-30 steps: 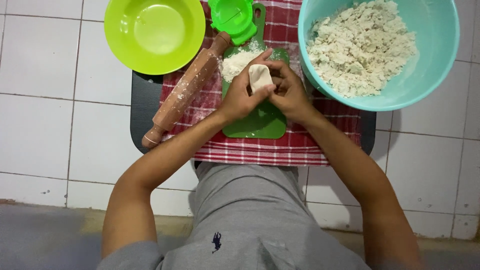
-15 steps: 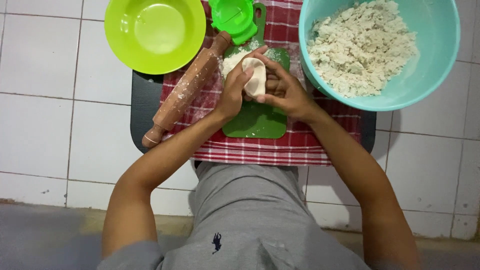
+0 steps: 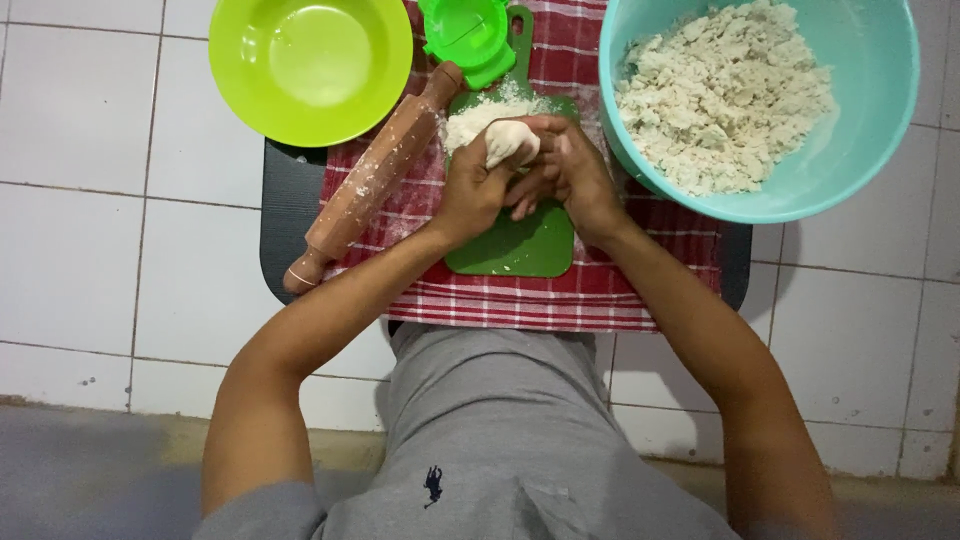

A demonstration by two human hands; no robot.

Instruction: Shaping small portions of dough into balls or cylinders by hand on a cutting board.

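Both hands are meeting over the green board [image 3: 520, 245], with the left hand [image 3: 470, 190] and right hand [image 3: 570, 175] cupping a pale dough lump [image 3: 508, 142] between them. The fingers of each hand are curling closed around the dough, pressing it from both sides just above a floury patch on the board. The board is lying on a red checked cloth [image 3: 520, 295], which is covering a dark tray [image 3: 290, 215] on the white tiled floor [image 3: 110, 170]. A rolling pin [image 3: 375, 185] is resting slantwise just left of the hands. A lime bowl [image 3: 310, 65] is sitting beyond it, a green press [image 3: 465, 30] is lying at the board's top, and a teal bowl [image 3: 880, 110] of crumbly dough is standing close by the right hand.
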